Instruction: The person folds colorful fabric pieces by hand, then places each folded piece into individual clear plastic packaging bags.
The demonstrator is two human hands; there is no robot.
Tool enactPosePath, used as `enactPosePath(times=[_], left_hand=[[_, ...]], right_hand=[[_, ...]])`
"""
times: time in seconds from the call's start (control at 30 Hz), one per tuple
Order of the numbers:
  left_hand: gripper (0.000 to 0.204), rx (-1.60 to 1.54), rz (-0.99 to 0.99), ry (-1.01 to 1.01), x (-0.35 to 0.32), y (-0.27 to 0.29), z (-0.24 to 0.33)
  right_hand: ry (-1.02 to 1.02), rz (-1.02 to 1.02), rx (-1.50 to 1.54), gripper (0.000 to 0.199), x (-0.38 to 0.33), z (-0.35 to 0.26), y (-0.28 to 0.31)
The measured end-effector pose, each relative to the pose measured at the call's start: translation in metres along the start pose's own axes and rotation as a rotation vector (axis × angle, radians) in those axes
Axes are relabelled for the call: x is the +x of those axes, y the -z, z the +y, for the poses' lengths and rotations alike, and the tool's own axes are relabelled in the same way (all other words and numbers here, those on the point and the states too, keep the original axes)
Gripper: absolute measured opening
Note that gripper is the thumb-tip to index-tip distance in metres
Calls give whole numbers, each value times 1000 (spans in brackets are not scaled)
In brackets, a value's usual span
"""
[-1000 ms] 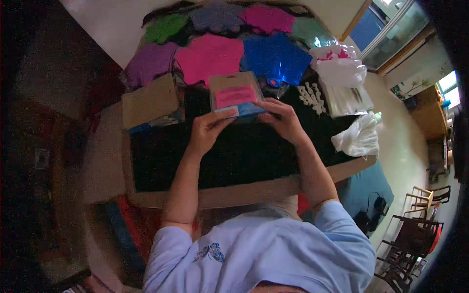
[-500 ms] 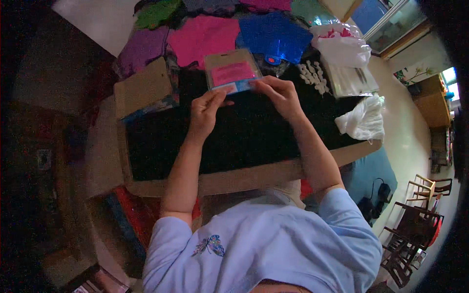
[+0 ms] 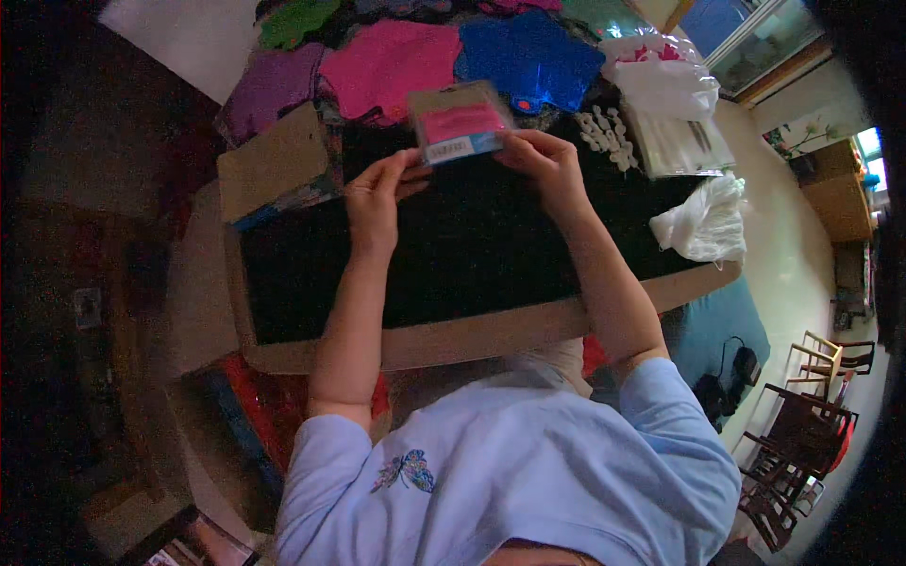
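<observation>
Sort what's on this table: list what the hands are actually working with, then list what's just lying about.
In hand:
- flat packet with a pink insert, held at its lower edge by the left hand and right hand
- black work surface under the hands

Lying about:
- brown cardboard piece
- pink, blue and purple foil shapes
- small white pieces
- clear plastic bags
- crumpled white bag

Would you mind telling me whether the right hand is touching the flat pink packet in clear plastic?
Touching. The head view shows the right hand with its fingertips gripping the flat pink packet at its right edge, no gap between them.
</observation>
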State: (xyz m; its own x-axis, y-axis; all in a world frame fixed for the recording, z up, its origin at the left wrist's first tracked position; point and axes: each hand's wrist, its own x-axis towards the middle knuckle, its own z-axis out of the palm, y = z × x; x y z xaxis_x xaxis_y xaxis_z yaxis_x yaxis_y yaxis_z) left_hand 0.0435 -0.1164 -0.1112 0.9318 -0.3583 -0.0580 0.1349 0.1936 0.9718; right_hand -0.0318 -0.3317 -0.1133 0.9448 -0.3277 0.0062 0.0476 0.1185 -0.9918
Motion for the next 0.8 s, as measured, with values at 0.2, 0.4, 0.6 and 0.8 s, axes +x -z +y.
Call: enactPosePath(times=[0.2,0.4,0.6,0.8], left_hand=[[52,-174,-175,213,-2,-2,6],[39,-225,-224,305,-7,-12,-6],[18,-162,-116,235,-6,-14,-3],[15,-120,-114,218,-6,-10,1]], right_hand=[[37,40,21,23,-2,-5,0],[49,-103,-98,20,-7,4,-13],[113,-34,46,22,-10,1,-20],[-165,-101,244,24,-6,-3,-16]])
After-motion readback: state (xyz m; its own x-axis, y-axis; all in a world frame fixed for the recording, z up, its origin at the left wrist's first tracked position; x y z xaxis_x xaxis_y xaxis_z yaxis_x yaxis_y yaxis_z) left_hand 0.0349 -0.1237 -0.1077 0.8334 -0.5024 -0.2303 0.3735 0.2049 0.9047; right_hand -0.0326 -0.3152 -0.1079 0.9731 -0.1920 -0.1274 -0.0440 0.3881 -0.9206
